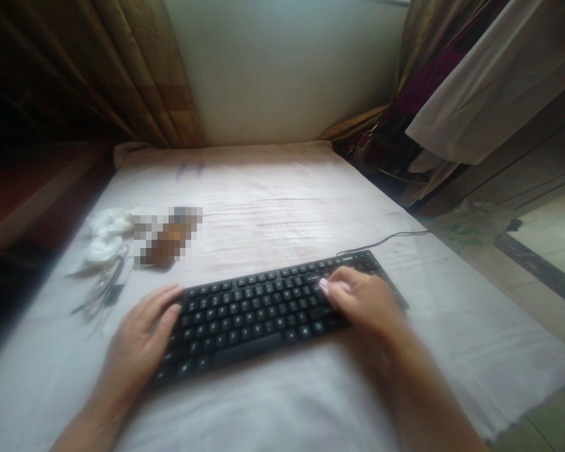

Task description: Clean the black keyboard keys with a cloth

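In the head view, my left hand (139, 329) is at the left end of a black keyboard (249, 323), its fingers stretched out and slightly bent, the thumb apart from them. The fingertips touch the far left corner and the thumb lies along the left edge; they are not closed around anything.

My right hand (367, 300) is over the right part of the keys, fingers curled in and pinching a small pale thing (328, 287) against them. It is too blurred for me to tell what it is.

The keyboard lies aslant before me on a white cloth (273, 201) covering the table, its right end farther from me than its left. From its far edge a thin dark cable (388, 238) runs right, toward the cloth's edge.

Well beyond my left hand lie a crumpled white bundle (107, 242), a clear packet (102, 292) just nearer to me, and a brown object (166, 246), partly pixelated. Behind are a golden curtain (141, 75) and a pale wall (287, 75); light fabric (494, 81) hangs at the right.
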`<action>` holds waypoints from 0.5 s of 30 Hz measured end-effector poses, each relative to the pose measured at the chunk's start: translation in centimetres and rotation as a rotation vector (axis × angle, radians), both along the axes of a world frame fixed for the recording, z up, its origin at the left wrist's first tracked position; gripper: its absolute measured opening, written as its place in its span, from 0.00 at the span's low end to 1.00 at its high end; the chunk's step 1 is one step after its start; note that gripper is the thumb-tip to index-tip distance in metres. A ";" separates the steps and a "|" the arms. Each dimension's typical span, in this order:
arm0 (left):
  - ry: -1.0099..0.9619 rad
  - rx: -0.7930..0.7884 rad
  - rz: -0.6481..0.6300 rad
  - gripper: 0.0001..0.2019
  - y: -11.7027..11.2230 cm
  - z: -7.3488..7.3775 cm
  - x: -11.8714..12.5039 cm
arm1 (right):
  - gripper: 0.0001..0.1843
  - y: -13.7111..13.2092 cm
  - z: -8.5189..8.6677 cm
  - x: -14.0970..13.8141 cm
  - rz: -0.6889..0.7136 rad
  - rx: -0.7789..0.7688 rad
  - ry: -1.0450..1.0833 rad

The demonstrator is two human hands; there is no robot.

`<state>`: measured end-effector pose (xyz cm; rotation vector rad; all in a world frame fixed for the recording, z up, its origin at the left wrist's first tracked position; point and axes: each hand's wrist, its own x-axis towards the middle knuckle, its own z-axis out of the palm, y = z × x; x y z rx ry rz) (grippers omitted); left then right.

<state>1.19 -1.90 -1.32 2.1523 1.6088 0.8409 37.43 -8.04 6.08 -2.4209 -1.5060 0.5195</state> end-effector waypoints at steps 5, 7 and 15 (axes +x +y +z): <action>0.006 -0.001 0.004 0.23 0.0 0.0 0.0 | 0.13 -0.6 0.2 0.9 0.036 -0.063 0.083; 0.012 0.001 0.005 0.22 -0.1 0.0 0.0 | 0.14 -1.0 0.2 1.5 0.073 -0.072 0.153; 0.031 0.007 0.006 0.23 -0.1 0.1 -0.1 | 0.18 -0.7 -1.9 3.6 -0.226 0.312 0.179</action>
